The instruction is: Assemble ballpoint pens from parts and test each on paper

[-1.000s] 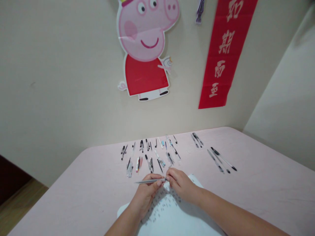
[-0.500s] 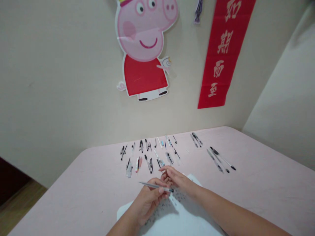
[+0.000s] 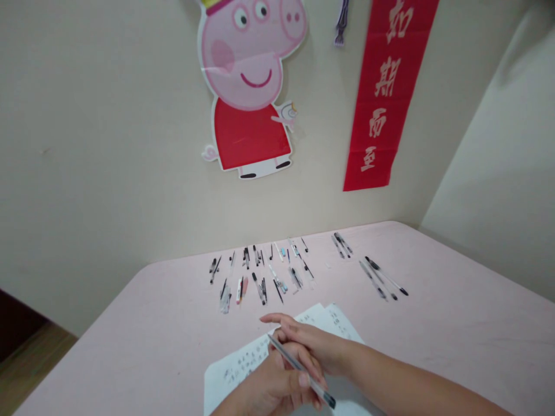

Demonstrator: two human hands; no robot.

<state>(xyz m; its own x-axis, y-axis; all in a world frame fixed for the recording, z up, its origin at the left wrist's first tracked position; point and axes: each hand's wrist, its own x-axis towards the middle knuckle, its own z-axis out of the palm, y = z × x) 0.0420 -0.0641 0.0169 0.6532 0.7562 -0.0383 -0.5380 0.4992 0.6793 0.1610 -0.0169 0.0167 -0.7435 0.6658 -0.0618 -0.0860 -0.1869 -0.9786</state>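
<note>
My left hand is closed around a clear-barrelled pen with a dark end. The pen slants, its narrow tip toward the upper left and its dark end toward the lower right. My right hand rests against the left hand's fingers, its index finger stretched out to the left and the other fingers bent. Part of the right hand's fingers is hidden behind the left hand, and nothing shows in it. Beneath both hands lie sheets of white paper with handwriting on them.
Several small groups of pens, caps and refills lie in two rows beyond the paper. Farther right are pens in two groups, a back one and a nearer one. The pink table meets a wall at its far edge.
Both hands have moved down and closer together, now touching. The pen has turned from nearly level to a steeper slant. More handwriting shows on the left of the paper.
</note>
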